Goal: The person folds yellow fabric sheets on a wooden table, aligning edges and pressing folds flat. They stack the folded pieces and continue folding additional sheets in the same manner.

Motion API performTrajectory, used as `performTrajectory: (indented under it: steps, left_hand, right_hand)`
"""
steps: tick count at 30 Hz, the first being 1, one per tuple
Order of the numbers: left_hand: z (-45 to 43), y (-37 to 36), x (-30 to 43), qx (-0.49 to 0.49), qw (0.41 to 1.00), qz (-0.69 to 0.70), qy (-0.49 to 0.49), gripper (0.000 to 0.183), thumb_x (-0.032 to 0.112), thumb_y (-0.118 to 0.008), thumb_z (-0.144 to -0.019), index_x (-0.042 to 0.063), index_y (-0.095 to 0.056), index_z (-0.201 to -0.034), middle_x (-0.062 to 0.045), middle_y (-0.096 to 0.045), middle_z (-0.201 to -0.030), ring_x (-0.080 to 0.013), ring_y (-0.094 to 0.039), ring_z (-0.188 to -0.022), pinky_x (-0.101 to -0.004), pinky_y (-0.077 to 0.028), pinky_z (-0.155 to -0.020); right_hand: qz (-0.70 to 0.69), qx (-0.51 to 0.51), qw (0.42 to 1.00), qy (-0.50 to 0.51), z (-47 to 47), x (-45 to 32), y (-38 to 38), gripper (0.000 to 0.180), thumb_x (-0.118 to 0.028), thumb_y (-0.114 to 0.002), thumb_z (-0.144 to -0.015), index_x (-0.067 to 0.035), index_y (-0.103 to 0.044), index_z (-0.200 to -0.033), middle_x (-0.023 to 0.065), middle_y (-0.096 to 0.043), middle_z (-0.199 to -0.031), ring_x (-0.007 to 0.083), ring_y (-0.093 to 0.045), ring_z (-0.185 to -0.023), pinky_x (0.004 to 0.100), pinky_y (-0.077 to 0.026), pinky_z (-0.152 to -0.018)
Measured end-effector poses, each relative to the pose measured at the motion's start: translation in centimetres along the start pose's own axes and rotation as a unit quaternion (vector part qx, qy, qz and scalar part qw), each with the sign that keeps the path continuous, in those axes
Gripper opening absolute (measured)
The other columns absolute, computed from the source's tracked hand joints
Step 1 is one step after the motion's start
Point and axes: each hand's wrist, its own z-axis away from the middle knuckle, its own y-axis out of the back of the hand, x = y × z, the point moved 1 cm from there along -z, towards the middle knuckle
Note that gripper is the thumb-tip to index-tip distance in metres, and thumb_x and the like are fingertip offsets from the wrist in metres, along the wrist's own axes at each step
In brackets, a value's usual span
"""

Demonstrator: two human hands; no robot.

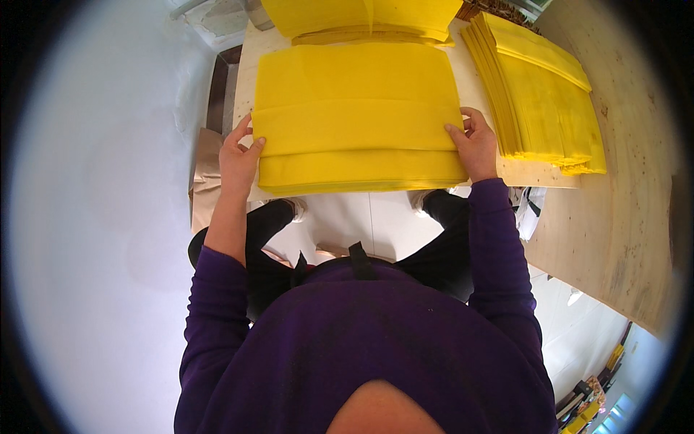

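Observation:
A stack of yellow sheets (355,76), thin and cloth-like or paper, lies in front of me near the table's front edge. The top sheet has a folded band (352,127) running across it from side to side. My left hand (238,160) grips the left end of this band, its thumb at the sheet's edge. At the opposite end, my right hand (477,144) has its thumb on top and its other fingers curled at the side edge. Whether the fingers reach under one layer or several is hidden.
To the right stands a thick pile of folded yellow sheets (547,103). More yellow sheets (363,16) lie at the table's far side. A white wall (108,163) borders the left, with brown paper (207,173) beside the wooden table (244,81). A wooden panel (623,217) rises at right.

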Motion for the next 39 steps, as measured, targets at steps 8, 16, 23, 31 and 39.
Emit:
performTrajectory:
  steps: [8,16,23,31,39]
  left_hand:
    - [-0.2,0.2,0.6,-0.006,0.998,-0.061,-0.024,0.067,0.001,-0.069,-0.079,0.02,-0.051,-0.14,-0.008,-0.061,-0.12,-0.0081,-0.046,-0.061,-0.0233,-0.045,-0.061]
    - [1.0,-0.3,4.5,0.056,0.928,-0.261,-0.258,0.054,0.011,-0.065,-0.084,0.012,-0.05,-0.136,-0.017,-0.045,-0.141,-0.0336,-0.046,-0.123,-0.0423,-0.036,-0.105]
    - [6.8,-6.7,8.4,-0.2,0.838,-0.357,-0.36,0.063,0.026,-0.062,-0.088,0.018,-0.038,-0.146,-0.009,-0.03,-0.154,-0.0296,-0.024,-0.143,-0.0494,-0.015,-0.117]
    - [6.9,-9.2,9.0,-0.281,0.779,-0.412,-0.381,0.065,0.046,-0.049,-0.092,0.023,-0.03,-0.15,-0.004,-0.022,-0.158,-0.0254,-0.018,-0.146,-0.0489,-0.009,-0.118]
    - [6.8,-9.5,8.3,-0.276,0.785,-0.405,-0.378,0.066,0.048,-0.047,-0.093,0.023,-0.03,-0.15,-0.005,-0.022,-0.158,-0.0269,-0.017,-0.146,-0.05,-0.009,-0.118]
  right_hand:
    - [0.011,-0.004,1.0,-0.002,0.0,-0.4,0.2,0.041,-0.016,-0.074,-0.08,-0.004,-0.059,-0.116,0.0102,-0.066,-0.077,0.0208,-0.063,-0.065,0.0321,-0.05,-0.06]
    - [-0.005,-0.013,1.0,-0.007,0.1,-0.2,0.2,0.041,-0.018,-0.074,-0.08,-0.004,-0.059,-0.116,0.0096,-0.065,-0.075,0.0207,-0.062,-0.065,0.0327,-0.049,-0.06]
    - [0.002,-0.005,1.0,0.003,0.0,0.0,0.1,0.041,-0.018,-0.074,-0.081,-0.004,-0.059,-0.116,0.0102,-0.066,-0.077,0.0217,-0.063,-0.066,0.0334,-0.05,-0.061]
    - [0.0,-0.012,1.0,-0.014,0.0,-0.4,0.2,0.04,-0.019,-0.074,-0.081,-0.005,-0.06,-0.116,0.0106,-0.067,-0.077,0.0233,-0.064,-0.067,0.0341,-0.05,-0.061]
    - [0.033,-0.021,0.999,-0.011,-0.3,-1.2,0.7,0.042,-0.019,-0.074,-0.08,-0.005,-0.06,-0.117,0.0104,-0.068,-0.078,0.0228,-0.064,-0.067,0.034,-0.05,-0.062]
